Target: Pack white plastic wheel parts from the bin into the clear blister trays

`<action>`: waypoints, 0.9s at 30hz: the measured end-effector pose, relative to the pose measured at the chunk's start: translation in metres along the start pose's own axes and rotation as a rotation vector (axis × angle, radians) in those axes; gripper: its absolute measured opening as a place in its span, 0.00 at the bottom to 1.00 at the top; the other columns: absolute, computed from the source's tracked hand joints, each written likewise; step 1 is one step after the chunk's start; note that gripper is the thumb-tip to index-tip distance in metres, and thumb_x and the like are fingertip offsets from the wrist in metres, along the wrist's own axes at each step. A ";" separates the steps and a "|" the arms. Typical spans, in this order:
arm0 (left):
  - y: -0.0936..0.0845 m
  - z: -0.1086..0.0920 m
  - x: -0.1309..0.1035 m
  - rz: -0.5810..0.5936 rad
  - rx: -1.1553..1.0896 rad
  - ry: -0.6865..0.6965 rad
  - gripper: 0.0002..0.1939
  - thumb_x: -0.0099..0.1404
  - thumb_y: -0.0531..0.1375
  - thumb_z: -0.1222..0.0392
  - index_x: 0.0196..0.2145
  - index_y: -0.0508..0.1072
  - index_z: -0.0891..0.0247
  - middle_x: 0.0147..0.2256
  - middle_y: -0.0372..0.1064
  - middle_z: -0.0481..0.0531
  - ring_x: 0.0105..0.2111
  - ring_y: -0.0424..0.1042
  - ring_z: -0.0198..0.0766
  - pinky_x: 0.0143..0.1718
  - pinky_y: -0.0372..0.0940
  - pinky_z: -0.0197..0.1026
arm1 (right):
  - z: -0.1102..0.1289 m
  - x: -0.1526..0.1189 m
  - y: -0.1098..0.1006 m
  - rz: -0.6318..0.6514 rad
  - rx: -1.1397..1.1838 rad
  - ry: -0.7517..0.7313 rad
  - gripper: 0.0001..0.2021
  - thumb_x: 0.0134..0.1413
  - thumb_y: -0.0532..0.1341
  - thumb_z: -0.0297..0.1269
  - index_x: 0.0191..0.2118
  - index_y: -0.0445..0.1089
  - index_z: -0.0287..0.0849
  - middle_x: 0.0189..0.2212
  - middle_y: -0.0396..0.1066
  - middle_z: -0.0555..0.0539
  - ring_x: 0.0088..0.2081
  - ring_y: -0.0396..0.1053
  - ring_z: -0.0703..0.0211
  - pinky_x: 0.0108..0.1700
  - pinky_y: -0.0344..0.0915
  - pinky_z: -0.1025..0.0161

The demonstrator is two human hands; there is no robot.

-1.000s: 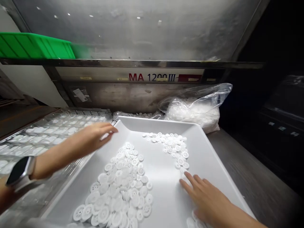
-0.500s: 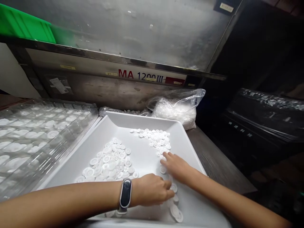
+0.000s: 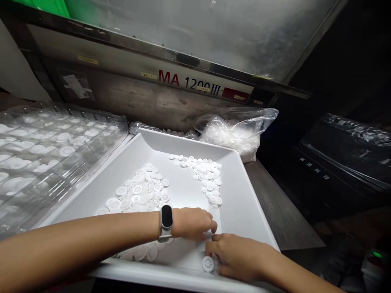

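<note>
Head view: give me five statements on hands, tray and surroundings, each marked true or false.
1. The right arm wears the wristband. False: the left arm does.
2. The left arm crosses above the larger pile of white discs. True.
3. The clear bag is inside the white tray. False: it sits beyond the tray's far edge.
4. One disc shows close to the right hand. True.
5. The green bin shows at upper right. False: upper left.
</note>
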State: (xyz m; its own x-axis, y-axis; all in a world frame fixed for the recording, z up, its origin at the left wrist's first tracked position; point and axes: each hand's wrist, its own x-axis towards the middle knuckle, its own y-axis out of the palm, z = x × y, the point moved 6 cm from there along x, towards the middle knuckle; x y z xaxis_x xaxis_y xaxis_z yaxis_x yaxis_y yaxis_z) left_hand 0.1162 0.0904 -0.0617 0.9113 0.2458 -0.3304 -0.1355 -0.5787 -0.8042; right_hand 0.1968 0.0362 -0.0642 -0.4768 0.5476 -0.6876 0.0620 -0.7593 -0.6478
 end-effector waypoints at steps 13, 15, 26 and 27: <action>0.018 -0.016 -0.017 0.299 -0.332 -0.210 0.13 0.66 0.61 0.54 0.44 0.72 0.64 0.41 0.73 0.51 0.39 0.73 0.39 0.41 0.71 0.48 | -0.008 -0.011 0.005 -0.101 0.354 0.026 0.11 0.59 0.65 0.33 0.47 0.69 0.41 0.46 0.68 0.47 0.45 0.68 0.53 0.49 0.67 0.49; 0.022 -0.014 -0.012 0.291 -0.353 -0.212 0.11 0.66 0.61 0.57 0.44 0.72 0.64 0.40 0.72 0.51 0.38 0.72 0.38 0.41 0.70 0.47 | -0.009 -0.013 0.003 -0.129 0.373 0.039 0.10 0.58 0.65 0.32 0.46 0.70 0.41 0.45 0.69 0.47 0.47 0.68 0.52 0.50 0.67 0.49; -0.024 -0.005 -0.038 0.493 -1.054 -0.033 0.13 0.63 0.55 0.75 0.31 0.55 0.59 0.33 0.71 0.42 0.29 0.74 0.30 0.36 0.67 0.37 | -0.007 -0.010 0.007 -0.050 0.260 0.054 0.04 0.63 0.61 0.34 0.40 0.71 0.40 0.43 0.70 0.47 0.42 0.69 0.55 0.46 0.68 0.52; -0.032 -0.005 -0.042 0.458 -1.135 0.001 0.14 0.62 0.53 0.76 0.31 0.54 0.58 0.33 0.72 0.42 0.29 0.74 0.28 0.36 0.67 0.36 | -0.006 -0.009 0.007 -0.034 0.243 0.044 0.04 0.63 0.61 0.34 0.38 0.71 0.39 0.42 0.70 0.47 0.40 0.69 0.56 0.45 0.68 0.53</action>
State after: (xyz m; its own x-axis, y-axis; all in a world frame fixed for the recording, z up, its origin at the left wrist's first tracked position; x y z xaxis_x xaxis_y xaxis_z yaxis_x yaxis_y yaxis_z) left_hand 0.0842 0.0952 -0.0197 0.8688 -0.1590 -0.4689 -0.0284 -0.9615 0.2735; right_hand 0.2066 0.0285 -0.0644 -0.4360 0.5852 -0.6837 -0.1685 -0.7994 -0.5767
